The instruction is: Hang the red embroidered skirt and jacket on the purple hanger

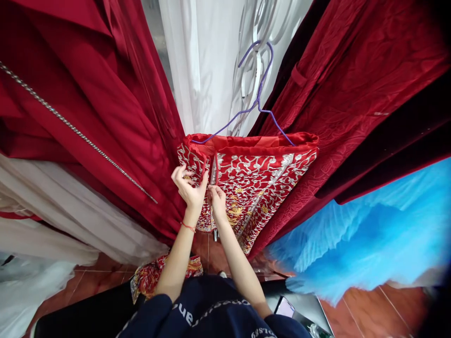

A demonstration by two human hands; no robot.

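Note:
A red embroidered skirt (243, 183), with silver and gold patterning and a plain red waistband, hangs from a purple wire hanger (260, 94). Its front opening runs down near the left side. My left hand (190, 190) is at the left edge of this opening, thumb up against the red trim, fingers curled on the other side. Just right of it and slightly lower, my right hand (217, 202) pinches the skirt along the opening; its fingertips cover what exactly is between them. The hanger's hook catches on a white chain of rings (257, 70).
Red drapes (116, 84) hang at left, with a silver chain across them. Patterned red cloth (352, 84) and a fluffy blue garment (380, 225) are at right. Below lie a patterned cloth (150, 277), a phone (284, 307) and a tiled floor (355, 305).

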